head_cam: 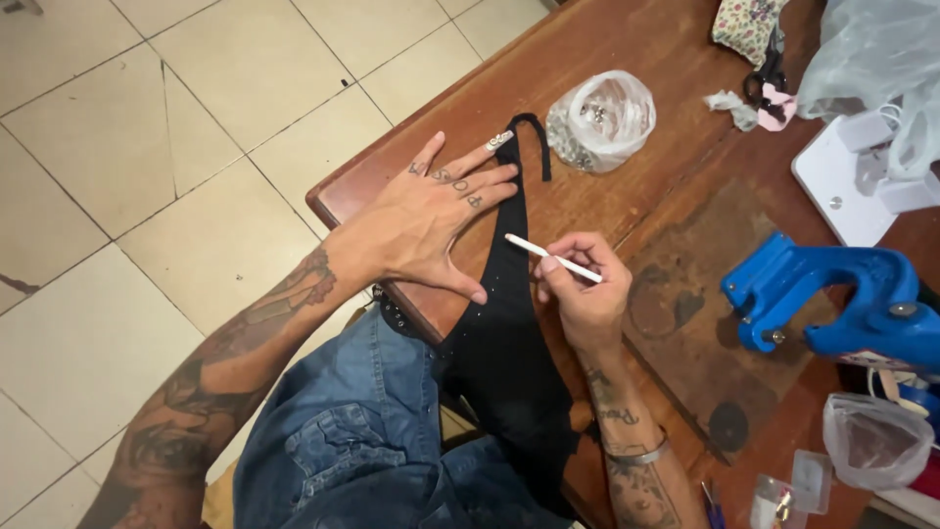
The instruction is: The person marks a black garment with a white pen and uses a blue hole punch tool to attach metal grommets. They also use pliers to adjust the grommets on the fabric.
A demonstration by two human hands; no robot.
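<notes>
Your denim-clad lap point(343, 451) sits nearest, with the black fabric point(504, 333) running from it up onto the wooden table point(627, 59). Your left hand point(431, 220) lies flat on the fabric, fingers spread. Your right hand point(583, 289) pinches a white pencil point(553, 258), tip at the cloth. Right of it stands a blue press tool point(832, 304); farther off lies a bag of studs point(599, 120).
</notes>
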